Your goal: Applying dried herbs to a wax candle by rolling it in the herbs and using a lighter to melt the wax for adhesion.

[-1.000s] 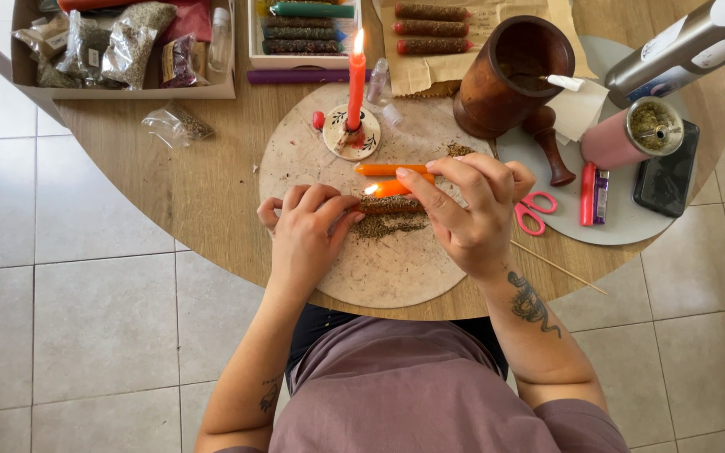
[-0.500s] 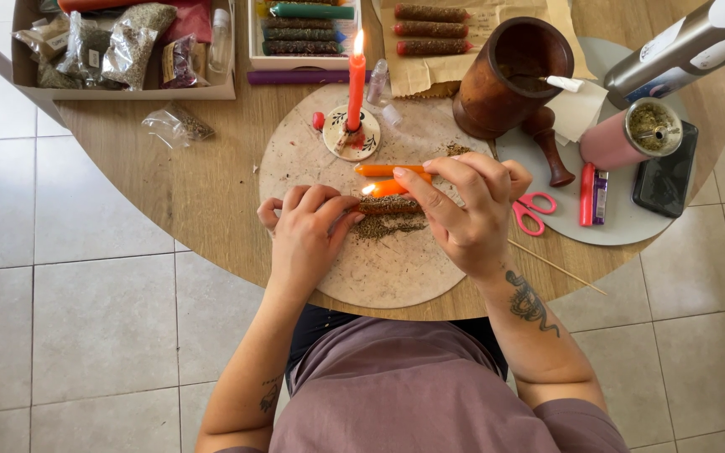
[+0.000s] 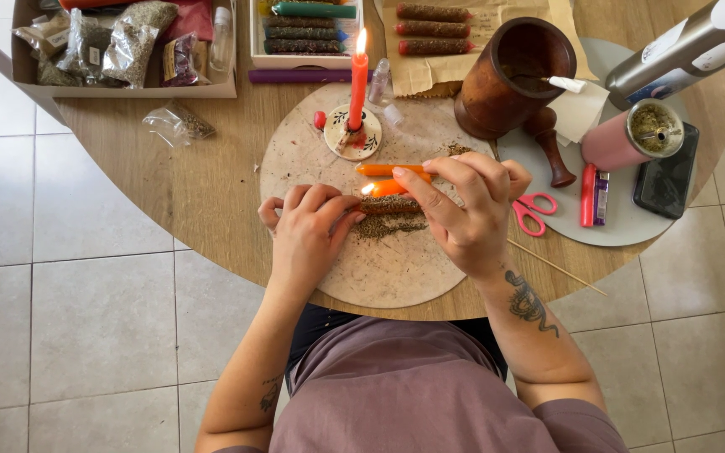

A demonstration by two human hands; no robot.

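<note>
My left hand [image 3: 304, 239] pinches the left end of a herb-coated candle [image 3: 389, 205], which lies across a round pale board [image 3: 379, 273]. My right hand [image 3: 467, 214] holds a lit orange candle [image 3: 396, 186] sideways just above it, with the flame at the left tip. A second orange candle [image 3: 388, 169] lies on the board right behind, under my fingertips. Loose dried herbs [image 3: 388, 225] are spread on the board in front of the coated candle.
A tall red candle [image 3: 358, 80] burns in a small dish behind my hands. To the right are a wooden mortar [image 3: 513, 75], pestle [image 3: 551, 155], red scissors [image 3: 534, 210], pink jar [image 3: 627, 138] and phone [image 3: 669, 172]. A box of herb bags [image 3: 119, 42] and a tray of coated candles [image 3: 304, 33] stand at the back.
Almost nothing has changed: both hands stay over the coated candle, and only the right fingers have shifted slightly.
</note>
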